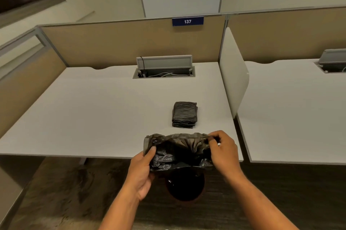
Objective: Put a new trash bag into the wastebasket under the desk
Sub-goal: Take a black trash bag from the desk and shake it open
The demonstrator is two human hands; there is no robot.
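The person holds a black trash bag [179,152] with both hands, in front of the near edge of the desk [93,113]. The left hand [143,171] pinches the bag's left side, thumb pressed on the plastic, fingers closed behind it. The right hand [222,152] is closed on the bag's upper right rim, fingertips clamped on the gathered edge. The bag's mouth is spread open between the two hands. The wastebasket [185,184], dark and round, stands on the floor just in front of the desk, directly below the bag. A stack of folded bags [184,114] lies on the desk, behind the held bag.
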